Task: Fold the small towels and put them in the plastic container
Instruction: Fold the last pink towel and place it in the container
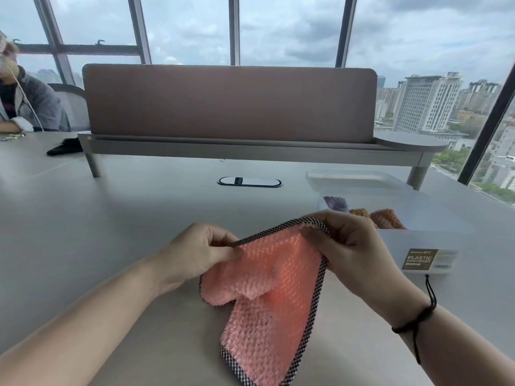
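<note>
Pink towel (274,296) hangs above the table (111,218), its checked top edge pinched by the left hand (195,253) and right hand (351,246). Just beyond the right hand, the container (423,240) holds folded towels (386,218).

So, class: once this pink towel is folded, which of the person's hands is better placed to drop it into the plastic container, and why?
Probably the right hand. It already pinches the pink towel at its top corner and sits right beside the plastic container, which lies to the person's right. The left hand holds the far edge and would have to cross over.
</note>
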Available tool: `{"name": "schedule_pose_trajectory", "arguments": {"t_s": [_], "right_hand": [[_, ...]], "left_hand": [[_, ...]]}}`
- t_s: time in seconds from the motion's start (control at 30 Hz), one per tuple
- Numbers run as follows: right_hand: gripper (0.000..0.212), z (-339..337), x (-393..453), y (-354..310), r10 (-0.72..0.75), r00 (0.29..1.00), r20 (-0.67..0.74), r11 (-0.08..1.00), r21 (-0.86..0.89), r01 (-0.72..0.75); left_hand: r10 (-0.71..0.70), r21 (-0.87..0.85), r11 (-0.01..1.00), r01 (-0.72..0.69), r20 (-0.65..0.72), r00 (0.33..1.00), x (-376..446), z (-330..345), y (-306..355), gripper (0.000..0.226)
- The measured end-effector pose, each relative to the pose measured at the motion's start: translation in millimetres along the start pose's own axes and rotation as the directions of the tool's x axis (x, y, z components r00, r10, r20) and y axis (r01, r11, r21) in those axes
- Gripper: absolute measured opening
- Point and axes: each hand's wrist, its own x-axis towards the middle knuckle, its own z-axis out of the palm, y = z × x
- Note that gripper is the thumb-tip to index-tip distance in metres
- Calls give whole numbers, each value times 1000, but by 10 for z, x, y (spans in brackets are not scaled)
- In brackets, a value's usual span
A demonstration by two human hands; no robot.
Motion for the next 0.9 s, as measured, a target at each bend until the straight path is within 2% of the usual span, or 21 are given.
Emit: {"name": "schedule_pose_trajectory", "arguments": {"t_s": [0.07,0.13,0.2,0.23,0.3,0.33,0.4,0.47,0.5,0.53,0.57,0.6,0.63,0.67,0.7,0.73,0.77,0.8,0.87,0.9], "right_hand": [[17,-47,19,-19,0,998,-65,999,36,2],[18,-100,39,-61,7,994,-113,996,90,3],[20,-191,55,-134,41,996,-78,978,207,-24],[20,-250,50,-171,70,998,-2,954,293,-67],[15,-382,33,-271,69,963,261,852,487,-193],[12,-442,32,-319,30,919,394,782,563,-267],[9,-529,24,-378,-101,811,576,621,674,-401],[15,-536,12,-396,-204,784,587,462,763,-452],[15,-526,18,-406,-199,804,561,445,782,-436],[15,-501,32,-412,-142,849,509,484,784,-389],[16,-463,39,-414,-50,904,425,565,758,-325],[16,-407,53,-378,53,948,313,658,703,-269],[12,-334,72,-313,150,971,187,754,613,-235],[6,-251,83,-233,222,973,55,854,471,-221],[8,-169,87,-122,238,967,-89,945,252,-210],[13,-90,77,4,188,961,-204,980,-31,-198],[14,-16,57,122,110,965,-237,942,-286,-177],[11,49,32,221,56,975,-215,874,-462,-152],[4,133,2,358,44,989,-139,760,-638,-124],[5,157,5,414,46,993,-112,716,-689,-111]], "left_hand": [[17,-25,1000,-16,12,1000,-6,-44,33,18],[31,-55,998,-32,-15,999,-3,-150,49,48],[70,-160,984,-73,-22,997,-9,-288,49,60],[91,-248,965,-88,2,996,-29,-366,61,58],[178,-400,909,-115,124,976,-126,-525,144,48],[258,-466,875,-133,216,942,-171,-602,198,40],[429,-641,760,-107,371,824,-249,-706,343,20],[540,-768,640,-31,420,729,-278,-772,430,7],[564,-806,591,-2,412,715,-278,-764,464,6],[556,-818,575,3,393,733,-271,-730,491,9],[505,-794,606,-45,340,793,-251,-682,508,6],[424,-728,674,-128,239,873,-202,-644,472,9],[315,-618,767,-173,128,940,-161,-603,414,22],[182,-504,854,-129,57,982,-110,-579,312,35],[51,-391,919,-44,8,999,-52,-574,176,48],[-44,-237,971,34,-38,998,-5,-559,26,58],[-100,-60,994,96,-68,993,35,-556,-125,58],[-126,109,985,137,-105,987,70,-568,-247,43],[-89,333,930,157,-210,974,125,-584,-389,11],[-54,380,914,145,-239,969,143,-607,-427,11]]}}
